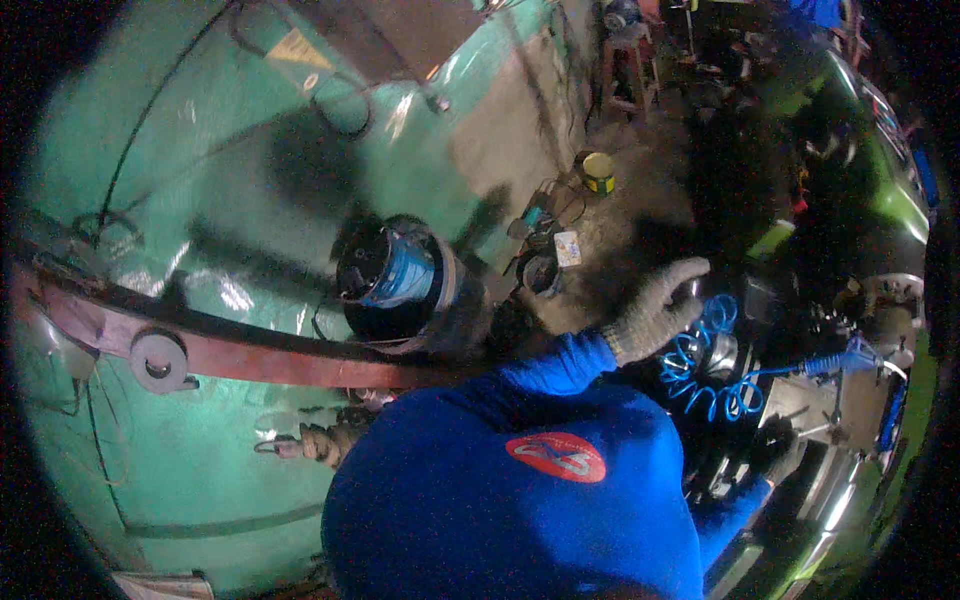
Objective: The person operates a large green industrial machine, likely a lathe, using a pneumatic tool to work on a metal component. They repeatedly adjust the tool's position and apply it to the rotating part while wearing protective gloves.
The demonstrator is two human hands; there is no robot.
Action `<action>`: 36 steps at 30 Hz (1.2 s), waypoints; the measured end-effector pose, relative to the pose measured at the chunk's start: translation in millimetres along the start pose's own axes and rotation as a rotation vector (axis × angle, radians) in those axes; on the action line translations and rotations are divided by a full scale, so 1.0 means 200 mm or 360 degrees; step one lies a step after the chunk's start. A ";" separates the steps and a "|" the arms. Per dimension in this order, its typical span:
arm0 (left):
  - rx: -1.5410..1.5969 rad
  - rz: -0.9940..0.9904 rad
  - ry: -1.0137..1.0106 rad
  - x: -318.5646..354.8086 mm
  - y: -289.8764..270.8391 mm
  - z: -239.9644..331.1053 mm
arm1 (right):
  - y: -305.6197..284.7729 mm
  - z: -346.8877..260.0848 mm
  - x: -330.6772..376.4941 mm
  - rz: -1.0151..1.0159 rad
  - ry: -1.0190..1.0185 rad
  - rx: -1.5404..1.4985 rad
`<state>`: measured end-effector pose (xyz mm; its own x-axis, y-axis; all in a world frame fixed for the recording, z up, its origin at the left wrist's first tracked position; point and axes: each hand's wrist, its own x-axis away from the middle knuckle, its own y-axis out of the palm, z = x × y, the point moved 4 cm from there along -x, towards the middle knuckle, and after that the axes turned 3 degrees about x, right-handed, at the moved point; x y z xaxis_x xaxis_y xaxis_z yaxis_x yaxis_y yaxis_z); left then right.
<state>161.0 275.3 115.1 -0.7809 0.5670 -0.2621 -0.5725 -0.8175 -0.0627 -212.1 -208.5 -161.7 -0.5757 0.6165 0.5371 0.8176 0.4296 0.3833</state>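
My left hand [655, 315], in a grey knit glove, reaches out past a blue sleeve with its fingers stretched and apart from the thumb. I make out nothing in it. Just beside it lies a loosely coiled blue air hose [738, 400], looped around a shiny round metal part [716, 352]. The hose runs right toward a metal hub-like disc [893, 298]. My right hand [784, 452], also gloved, is low on the right by a pale metal surface [800, 398] and a thin metal rod [822, 428]. Its fingers are too dark to read.
A green glossy vehicle body [900, 215] curves along the right. To the left stand a black drum with blue material inside [405, 270] and a reddish beam [260, 360] along the green wall [200, 110]. Farther off are a yellow can [598, 172] and a stool [628, 75].
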 end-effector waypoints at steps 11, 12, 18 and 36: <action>-0.0961 0.1135 0.0035 0.33 -1.31 0.01 | 0.29 0.08 0.07 0.0114 -0.0349 0.0415; -0.1120 0.1261 0.0004 0.39 -1.40 0.08 | 0.30 0.08 0.08 0.0094 -0.0297 0.0443; -0.0568 0.1717 -0.0243 0.68 -1.92 0.07 | -0.12 -0.14 0.04 -0.0006 -0.1348 0.3151; -0.1792 0.1608 -0.0515 0.69 -2.16 0.16 | 0.62 0.06 0.32 0.0941 -0.1316 0.1134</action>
<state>293.3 709.8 137.1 -0.8176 -0.3741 -0.4377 0.5708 -0.4272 -0.7012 -147.6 -107.8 -89.3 -0.1529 0.9572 -0.2456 0.9202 0.0473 -0.3887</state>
